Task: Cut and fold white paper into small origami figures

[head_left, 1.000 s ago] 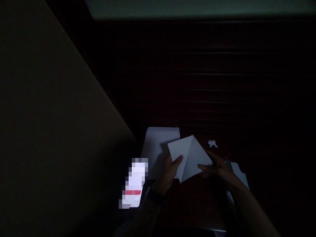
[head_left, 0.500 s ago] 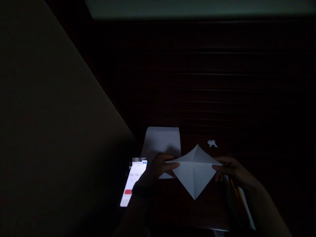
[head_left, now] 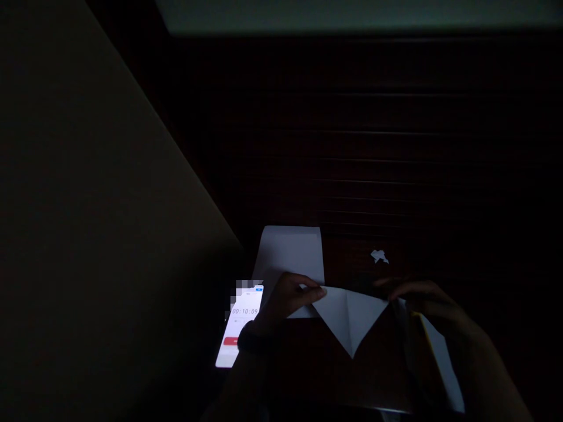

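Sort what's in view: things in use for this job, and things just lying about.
In use:
folded paper
left hand, pinching its left corner
right hand, at its right corner

Lying about, apparently:
white sheet
phone
small paper shape
yellow-edged item, unclear

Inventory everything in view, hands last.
folded paper: 1, white, between left hand and right hand
table: 1, dark, beneath hands
large paper: 1, white, behind left hand
small paper: 1, white, table's far side
phone: 1, white screen, beside wristband
yellow-edged item: 1, white, near right hand
slatted panel: 1, dark, behind table
wall: 1, dull brown, left
pale band: 1, greyish, top
wristband: 1, black, left wrist
left hand: 1, pinching folded paper's left side
right hand: 1, at folded paper's right corner
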Tool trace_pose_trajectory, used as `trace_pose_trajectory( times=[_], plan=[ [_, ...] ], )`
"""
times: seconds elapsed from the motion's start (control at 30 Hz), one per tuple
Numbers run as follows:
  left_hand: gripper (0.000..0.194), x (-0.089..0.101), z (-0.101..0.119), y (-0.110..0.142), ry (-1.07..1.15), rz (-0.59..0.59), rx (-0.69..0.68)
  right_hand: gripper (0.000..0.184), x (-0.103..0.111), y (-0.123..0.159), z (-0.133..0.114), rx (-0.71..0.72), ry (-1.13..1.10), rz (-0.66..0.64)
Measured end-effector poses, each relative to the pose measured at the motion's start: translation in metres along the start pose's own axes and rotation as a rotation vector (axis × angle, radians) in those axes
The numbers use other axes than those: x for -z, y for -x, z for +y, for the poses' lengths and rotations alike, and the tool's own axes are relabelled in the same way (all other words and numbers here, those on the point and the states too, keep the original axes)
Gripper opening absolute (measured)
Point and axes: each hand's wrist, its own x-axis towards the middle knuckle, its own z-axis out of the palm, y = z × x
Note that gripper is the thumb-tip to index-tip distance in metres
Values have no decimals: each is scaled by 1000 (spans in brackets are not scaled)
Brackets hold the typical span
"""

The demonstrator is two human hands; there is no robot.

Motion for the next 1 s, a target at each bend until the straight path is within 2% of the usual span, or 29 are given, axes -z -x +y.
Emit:
trace_pose_trajectory(
  times=[0.07, 0.1, 0.17, 0.23, 0.37, 0.6, 0.8, 0.9, 1.0],
  plan=[
    [24, -9, -3, -2, -124, 56, 0, 30, -14, -6, -7, -50, 54, 46],
    [24, -13, -6, -3, -148, 43, 5, 33, -23, -11, -7, -57, 93, 66],
    [24, -19, -10, -5, -159, -4, -15, 37, -45, -21, -3, -82, 172, 18],
    [23, -23, -15, -5, -146, -45, -41, 28, -64, -30, 5, -117, 242, -83],
    [21, -22, -22, -7, -99, -44, -39, 41, -82, -36, 16, -169, 294, -38],
    [18, -17, -21, -11, -7, 54, -86, 44, -69, -32, 18, -232, 168, -74],
    [31, -6, -12, -10, 205, 122, -22, 39, -52, -25, 15, -212, 184, -21],
    [35, -3, -11, -10, 301, 210, 0, 36, -43, -21, 13, -202, 161, 24],
    [35, -1, -12, -10, 386, 334, -35, 32, -31, -17, 15, -196, 131, 74]
  ],
)
